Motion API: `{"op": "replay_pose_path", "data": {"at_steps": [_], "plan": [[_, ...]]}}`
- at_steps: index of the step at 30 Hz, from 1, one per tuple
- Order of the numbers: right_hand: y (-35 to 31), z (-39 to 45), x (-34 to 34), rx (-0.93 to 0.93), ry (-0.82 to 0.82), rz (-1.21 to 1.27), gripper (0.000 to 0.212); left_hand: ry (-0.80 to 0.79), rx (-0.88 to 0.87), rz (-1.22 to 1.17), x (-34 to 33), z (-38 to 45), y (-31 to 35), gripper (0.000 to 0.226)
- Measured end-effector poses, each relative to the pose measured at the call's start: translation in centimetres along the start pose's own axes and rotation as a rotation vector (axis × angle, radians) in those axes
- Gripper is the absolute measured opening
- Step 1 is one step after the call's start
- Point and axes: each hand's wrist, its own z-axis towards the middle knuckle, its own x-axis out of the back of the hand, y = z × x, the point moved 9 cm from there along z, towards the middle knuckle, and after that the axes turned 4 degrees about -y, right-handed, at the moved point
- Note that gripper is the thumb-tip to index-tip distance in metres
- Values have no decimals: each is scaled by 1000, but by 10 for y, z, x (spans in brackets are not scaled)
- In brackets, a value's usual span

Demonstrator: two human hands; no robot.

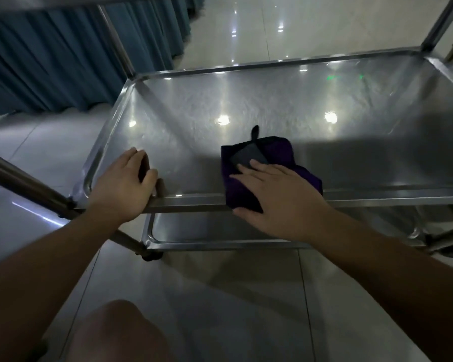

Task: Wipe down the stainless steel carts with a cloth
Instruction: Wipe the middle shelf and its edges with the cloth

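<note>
Lay folded, dark purple cloth (270, 165), on the cart's middle shelf (272, 100) against the near rim, one corner draped over that edge. Pressed flat under right hand (277, 194), fingers straight and slightly spread, thumb over the rim. Gripped the same rim near the left corner by left hand (123, 184), fingers curled onto it. Left wide bare steel beyond and to the right. Stood close on the left, teal curtain (63, 61); lower shelf (220, 231) beneath, glossy tiled floor (246, 296) around.
</note>
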Motion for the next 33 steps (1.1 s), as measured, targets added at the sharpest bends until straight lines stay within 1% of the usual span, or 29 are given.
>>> {"op": "replay_pose_path", "data": {"at_steps": [3,6,8,10,12,13,16,18,21,23,24,26,28,30,33], "plan": [[-17,-18,7,77,136,67,59,-18,-30,-13,2,-1,5,57],[-34,-31,11,137,259,51,56,-55,-26,-35,2,-2,7,56],[-48,-38,14,214,315,44,52,-27,-24,-33,3,-4,6,55],[-64,-46,13,304,342,97,48,52,-24,-50,9,-10,6,53],[-79,-51,-2,360,281,188,47,170,-47,-88,18,-20,8,51],[-85,-51,-17,367,211,223,46,232,-69,-109,22,-26,10,49],[-83,-41,-80,277,-86,330,52,399,-155,-170,34,-45,19,41],[-71,-31,-116,229,-169,314,51,478,-274,-184,37,-60,34,35],[-52,-16,-155,165,-218,329,40,538,-548,-148,25,-96,64,29],[-38,-8,-172,103,-213,358,35,490,-666,-102,-3,-123,76,28],[-33,-5,-177,77,-192,377,38,427,-680,-102,-21,-131,76,27],[-23,2,-180,39,-118,428,45,291,-644,-143,-57,-136,66,26],[-15,11,-182,16,-40,491,39,186,-556,-152,-89,-130,44,27],[-9,19,-184,3,25,536,35,116,-481,-102,-116,-120,21,29],[-9,34,-190,-33,62,585,29,10,-457,11,-157,-115,-4,32]]}}
